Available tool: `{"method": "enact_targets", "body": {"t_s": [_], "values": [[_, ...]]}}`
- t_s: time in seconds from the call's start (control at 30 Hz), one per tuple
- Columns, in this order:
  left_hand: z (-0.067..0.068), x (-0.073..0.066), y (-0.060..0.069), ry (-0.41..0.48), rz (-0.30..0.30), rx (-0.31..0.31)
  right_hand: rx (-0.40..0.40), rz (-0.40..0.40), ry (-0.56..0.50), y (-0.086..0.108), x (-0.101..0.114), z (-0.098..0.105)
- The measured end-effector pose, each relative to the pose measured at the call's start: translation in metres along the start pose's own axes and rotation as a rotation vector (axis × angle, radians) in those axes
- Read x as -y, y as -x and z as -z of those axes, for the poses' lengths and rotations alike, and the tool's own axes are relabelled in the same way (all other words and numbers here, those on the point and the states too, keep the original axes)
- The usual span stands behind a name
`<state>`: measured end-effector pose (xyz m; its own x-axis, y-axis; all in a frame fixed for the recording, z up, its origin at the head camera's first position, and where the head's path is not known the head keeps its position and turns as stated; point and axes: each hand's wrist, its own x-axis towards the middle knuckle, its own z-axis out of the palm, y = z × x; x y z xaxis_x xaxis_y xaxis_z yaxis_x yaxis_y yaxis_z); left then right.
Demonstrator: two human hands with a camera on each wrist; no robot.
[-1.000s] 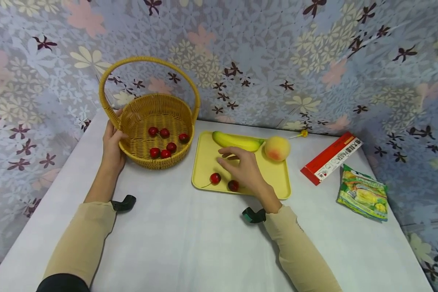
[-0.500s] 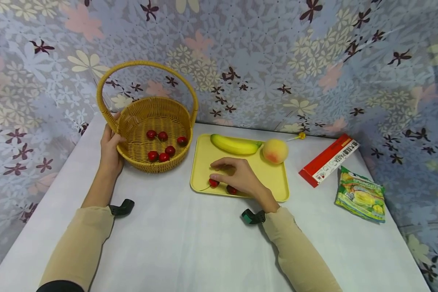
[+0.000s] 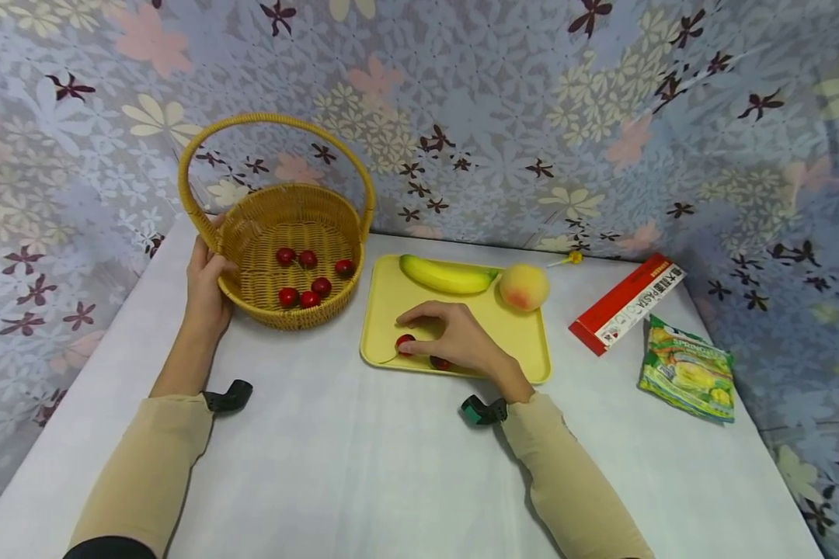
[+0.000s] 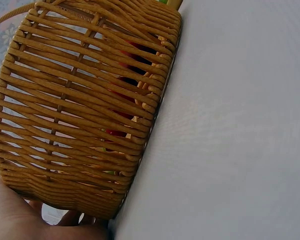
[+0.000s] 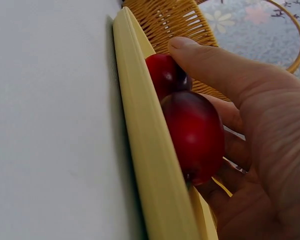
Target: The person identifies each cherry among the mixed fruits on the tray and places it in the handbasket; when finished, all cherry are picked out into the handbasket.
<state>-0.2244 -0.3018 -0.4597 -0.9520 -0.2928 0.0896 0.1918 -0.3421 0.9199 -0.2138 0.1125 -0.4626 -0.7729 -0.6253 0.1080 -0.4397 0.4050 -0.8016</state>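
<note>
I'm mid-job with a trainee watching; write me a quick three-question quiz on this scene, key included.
1. How many cherries lie inside the wicker basket?
2. True or false: the left hand holds the wicker basket.
3. Which lies between the yellow tray and the green packet: (a) the banana, (b) the red box, (c) the wicker basket?

Key: 1. Six; 2. True; 3. b

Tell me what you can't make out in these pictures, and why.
- Head: part of the left hand, hidden behind the basket.
- Head: much of the nearer loose cherry, covered by the right hand.
- Right wrist: parts of the right fingers, behind that cherry.
- Left wrist: most of the handle, cut off by the edge.
- Head: the box's smallest print, too small.
</note>
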Motion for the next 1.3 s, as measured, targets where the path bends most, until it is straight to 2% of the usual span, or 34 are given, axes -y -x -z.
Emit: {"method": "enact_targets", "body": {"t_s": [0.23, 0.47, 0.8, 1.13, 1.3], "values": [[0.001, 0.001, 0.0, 0.023, 0.0, -0.004, 0.031, -0.008, 0.024, 0.0, 0.002, 0.003], [0.002, 0.002, -0.001, 0.014, 0.002, 0.009, 0.061, 0.029, 0.01, 0.0, 0.001, 0.003], [0.002, -0.001, 0.0, -0.002, 0.023, 0.006, 0.052, 0.013, 0.038, -0.003, 0.001, 0.0], [0.001, 0.0, -0.001, 0.0, 0.007, 0.005, -0.012, 0.02, 0.005, -0.003, 0.007, 0.0], [0.001, 0.0, 0.0, 0.009, 0.018, 0.001, -0.118, 0.044, -0.061, -0.008, 0.015, 0.001]]}}
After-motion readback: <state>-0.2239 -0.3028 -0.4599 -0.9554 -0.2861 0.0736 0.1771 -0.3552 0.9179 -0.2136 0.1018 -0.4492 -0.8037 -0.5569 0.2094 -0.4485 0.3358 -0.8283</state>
